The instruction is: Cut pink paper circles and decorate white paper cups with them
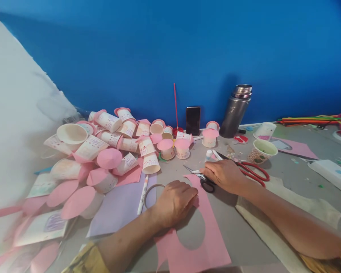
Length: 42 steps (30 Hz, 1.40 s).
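My left hand (174, 201) is closed, its fingers curled down at the edge of a pink sheet of paper (213, 250). That sheet has a large round hole cut in it, and the grey table shows through. To the right, my right hand (226, 175) is closed over small scissors with black handles (207, 185). The scissor blades point left, just above the sheet's top edge; part of the handle is hidden under my fingers. Just behind the right hand lie larger red-handled scissors (254, 170). A glue stick (208, 154) stands beyond my right fingers.
Paper cups with pink tops (109, 158) pile up at left. Purple paper (116, 206), a marker (143, 195) and a tape ring (145, 193) lie beside my left hand. Behind stand a phone (193, 120) and flask (235, 112). A patterned cup (262, 151) and power strip (332, 174) are right.
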{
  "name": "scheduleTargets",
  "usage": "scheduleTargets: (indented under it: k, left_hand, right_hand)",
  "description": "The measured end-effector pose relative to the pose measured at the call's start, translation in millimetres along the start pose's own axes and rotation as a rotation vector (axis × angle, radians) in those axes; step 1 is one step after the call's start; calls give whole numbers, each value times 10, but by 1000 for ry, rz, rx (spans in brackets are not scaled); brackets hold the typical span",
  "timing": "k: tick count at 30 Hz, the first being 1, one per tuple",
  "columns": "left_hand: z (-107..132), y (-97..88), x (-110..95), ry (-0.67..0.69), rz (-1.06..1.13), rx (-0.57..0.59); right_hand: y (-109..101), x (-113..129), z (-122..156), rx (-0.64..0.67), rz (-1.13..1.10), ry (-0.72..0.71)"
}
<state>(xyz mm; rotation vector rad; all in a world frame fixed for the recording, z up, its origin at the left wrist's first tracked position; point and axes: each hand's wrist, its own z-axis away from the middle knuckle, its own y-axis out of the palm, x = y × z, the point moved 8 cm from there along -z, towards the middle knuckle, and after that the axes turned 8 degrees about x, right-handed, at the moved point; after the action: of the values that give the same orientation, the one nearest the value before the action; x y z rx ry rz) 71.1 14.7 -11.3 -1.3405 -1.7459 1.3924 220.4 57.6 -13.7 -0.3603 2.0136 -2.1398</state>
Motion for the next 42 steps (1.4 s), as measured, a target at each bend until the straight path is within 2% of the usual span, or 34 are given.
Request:
scheduleTargets:
  k: [3,7,17,21,24,27,33,36,38,42]
  left_hand:
    - [9,57,-42,34,43,38]
    - [15,106,-54,46,93,61]
    - [27,116,-54,46,35,62]
    - [5,123,-88,35,89,103]
    - [-15,118,-155,82,162,137]
    - [-6,144,-210,129,204,178]
    - [36,215,-209,129,200,213]
    - [9,190,-118,70,213,171]
    - [-25,131,25,-16,223,120]
    - [-37,-127,327,-169,265,31]
  right_hand:
    - [-1,-78,14,93,4,73]
    - [66,-78,41,197,-31,40]
    - [84,-65,48,234,-40,49]
    - [26,-104,51,222,-164,82]
    - [17,-150,47,212,-228,86]
    - [42,-190,36,232,-172,92]
    - [54,-231,21,259,-38,131]
    - [80,-249,29,287,-18,135]
    - [108,-267,36,299,-9,133]
    - [134,-294,43,301,21,149]
